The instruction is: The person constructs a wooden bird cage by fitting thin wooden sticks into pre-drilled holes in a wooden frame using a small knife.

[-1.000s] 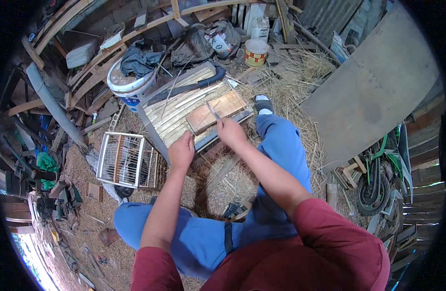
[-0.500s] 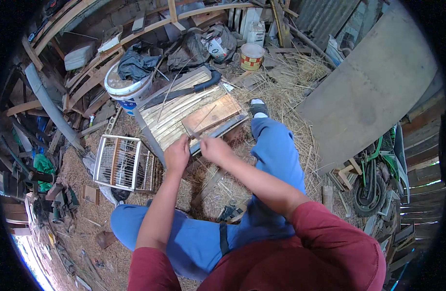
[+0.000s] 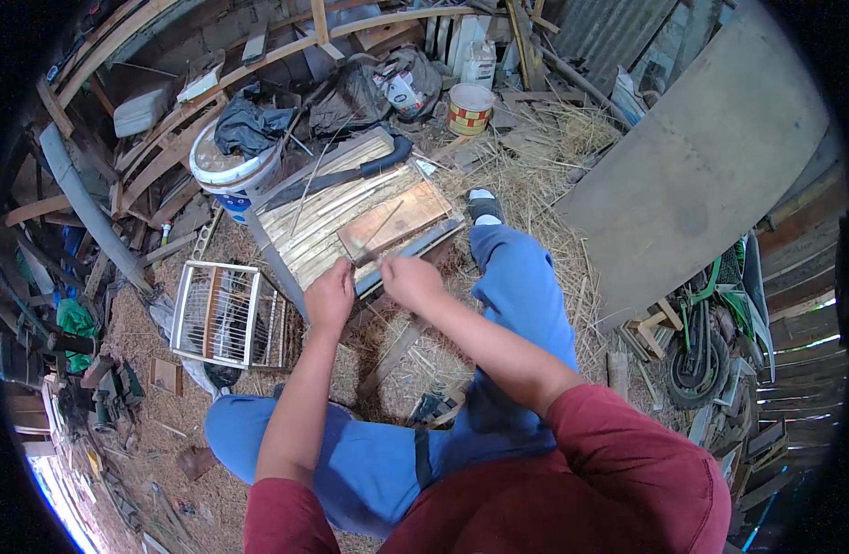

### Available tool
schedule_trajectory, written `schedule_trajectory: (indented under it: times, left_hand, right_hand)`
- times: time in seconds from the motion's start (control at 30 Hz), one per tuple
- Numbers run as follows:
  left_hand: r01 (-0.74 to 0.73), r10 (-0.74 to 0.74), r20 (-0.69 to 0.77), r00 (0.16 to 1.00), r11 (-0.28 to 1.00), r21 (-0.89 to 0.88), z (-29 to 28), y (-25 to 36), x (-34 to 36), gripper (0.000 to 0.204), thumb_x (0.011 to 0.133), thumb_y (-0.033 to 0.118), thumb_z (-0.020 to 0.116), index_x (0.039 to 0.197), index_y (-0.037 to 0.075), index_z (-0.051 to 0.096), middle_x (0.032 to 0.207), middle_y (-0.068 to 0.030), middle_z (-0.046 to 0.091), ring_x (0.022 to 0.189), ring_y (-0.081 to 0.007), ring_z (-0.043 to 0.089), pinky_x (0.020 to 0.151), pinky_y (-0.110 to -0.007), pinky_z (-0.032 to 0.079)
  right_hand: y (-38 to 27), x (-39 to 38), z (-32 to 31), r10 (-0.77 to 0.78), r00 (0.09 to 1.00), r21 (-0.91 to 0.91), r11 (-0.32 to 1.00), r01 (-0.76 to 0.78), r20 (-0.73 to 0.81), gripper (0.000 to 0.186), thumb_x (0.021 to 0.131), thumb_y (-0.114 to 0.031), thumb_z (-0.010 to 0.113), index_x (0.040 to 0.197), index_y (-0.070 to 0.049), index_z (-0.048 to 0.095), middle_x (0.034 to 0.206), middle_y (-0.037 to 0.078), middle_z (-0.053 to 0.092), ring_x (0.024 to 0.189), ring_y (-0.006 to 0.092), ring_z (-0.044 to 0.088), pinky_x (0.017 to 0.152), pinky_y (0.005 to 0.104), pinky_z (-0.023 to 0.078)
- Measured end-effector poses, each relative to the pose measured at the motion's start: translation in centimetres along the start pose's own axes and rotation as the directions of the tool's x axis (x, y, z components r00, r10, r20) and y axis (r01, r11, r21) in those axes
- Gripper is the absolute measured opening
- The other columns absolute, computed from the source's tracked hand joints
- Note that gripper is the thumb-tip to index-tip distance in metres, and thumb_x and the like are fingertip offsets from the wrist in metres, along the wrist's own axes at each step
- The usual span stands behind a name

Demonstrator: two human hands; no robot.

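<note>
My left hand (image 3: 330, 297) is closed at the near edge of a small wooden board (image 3: 395, 220), apparently pinching a thin stick (image 3: 388, 218) that crosses it. My right hand (image 3: 410, 284) is just right of it, closed on a narrow blade (image 3: 383, 258), blurred by motion. The board lies on a larger slatted wooden work surface (image 3: 303, 249) with a grey frame. A big dark-handled blade (image 3: 335, 180) rests across the slats beyond the board.
A wire cage (image 3: 226, 312) sits left of the work surface, beside a white bucket (image 3: 230, 189). A smaller patterned bucket (image 3: 470, 113) stands behind. A large leaning sheet (image 3: 692, 171) and a green-framed wheeled machine (image 3: 697, 355) are right. Straw (image 3: 535, 166) covers the floor.
My right hand has drawn down and left with the blade, from over the board to beside my left hand. The view has shifted slightly.
</note>
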State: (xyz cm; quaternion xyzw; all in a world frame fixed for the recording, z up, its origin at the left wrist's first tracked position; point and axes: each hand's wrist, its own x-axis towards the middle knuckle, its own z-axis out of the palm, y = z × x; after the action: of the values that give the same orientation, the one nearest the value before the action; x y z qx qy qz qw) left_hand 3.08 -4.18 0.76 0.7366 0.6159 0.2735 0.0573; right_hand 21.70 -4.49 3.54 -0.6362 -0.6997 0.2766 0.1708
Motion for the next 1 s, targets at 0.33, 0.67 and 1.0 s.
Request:
schedule_trajectory:
  times: [0.33, 0.67, 1.0]
  left_hand:
    - [0.002, -0.001, 0.009, 1.000, 0.999, -0.041, -0.3, 0.7, 0.1, 0.008, 0.098, 0.022, 0.062, 0.101, 0.014, 0.063, 0.081, -0.0149, 0.070, 0.075, -0.0397, 0.069, 0.064, -0.052, 0.053]
    - [0.003, -0.002, 0.008, 1.000, 0.998, -0.069, -0.2, 0.1, -0.1, 0.011, 0.100, 0.025, 0.060, 0.105, 0.018, 0.066, 0.085, -0.0171, 0.071, 0.080, -0.0424, 0.069, 0.067, -0.053, 0.052]
    - [0.017, -0.017, 0.014, 1.000, 0.999, -0.035, 0.0, 0.0, 0.1, 0.012, 0.097, 0.019, 0.062, 0.107, 0.015, 0.066, 0.089, -0.0164, 0.071, 0.083, -0.0412, 0.069, 0.069, -0.052, 0.053]
  right_hand:
    - [1.0, -1.1, 0.3, -0.107, 0.989, -0.072, 0.992, 0.100, -0.103, 0.029, 0.104, -0.031, 0.053, 0.096, -0.005, 0.064, 0.083, 0.021, 0.072, 0.082, 0.0441, 0.071, 0.073, 0.0570, 0.056]
    - [4.0, -0.3, -1.0, -0.181, 0.974, -0.185, 0.970, 0.154, -0.138, 0.030, 0.101, -0.038, 0.058, 0.097, -0.011, 0.069, 0.080, 0.021, 0.071, 0.077, 0.0429, 0.071, 0.070, 0.0558, 0.056]
    - [3.1, -0.2, -1.4, -0.198, 0.963, -0.197, 0.967, 0.162, -0.184, 0.026, 0.099, -0.035, 0.059, 0.098, -0.011, 0.069, 0.077, 0.019, 0.072, 0.073, 0.0414, 0.071, 0.066, 0.0542, 0.057]
